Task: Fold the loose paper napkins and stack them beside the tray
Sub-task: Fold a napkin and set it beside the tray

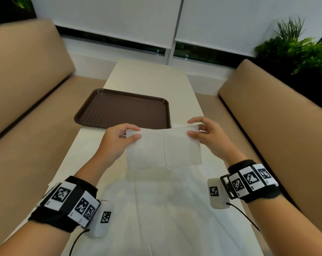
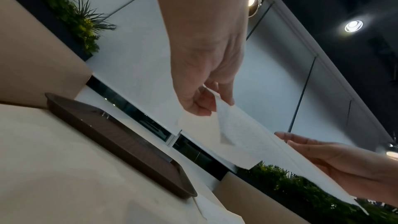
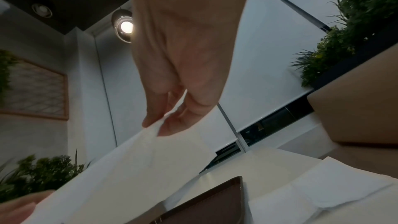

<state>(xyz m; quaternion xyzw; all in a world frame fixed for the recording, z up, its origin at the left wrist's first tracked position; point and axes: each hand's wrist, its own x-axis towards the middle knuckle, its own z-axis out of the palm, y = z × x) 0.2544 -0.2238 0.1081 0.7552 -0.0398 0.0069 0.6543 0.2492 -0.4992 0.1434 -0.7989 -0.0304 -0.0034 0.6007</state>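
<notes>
I hold a white paper napkin [image 1: 164, 148] in the air over the table, folded once, with a crease down its middle. My left hand [image 1: 130, 134] pinches its upper left corner between thumb and fingers. My right hand [image 1: 192, 129] pinches the upper right corner. The left wrist view has the napkin [image 2: 243, 135] hanging from my left hand [image 2: 212, 104]; the right wrist view has it [image 3: 137, 169] under my right hand [image 3: 157, 125]. The brown tray [image 1: 125, 109] lies empty just beyond my hands. A folded napkin [image 3: 318, 192] lies on the table right of the tray.
Loose white napkins [image 1: 165, 209] are spread on the white table [image 1: 152, 78] below my hands. Tan benches [image 1: 27, 74] flank the table on both sides. Green plants [image 1: 297, 52] stand behind the right bench, and a window with blinds is at the far end.
</notes>
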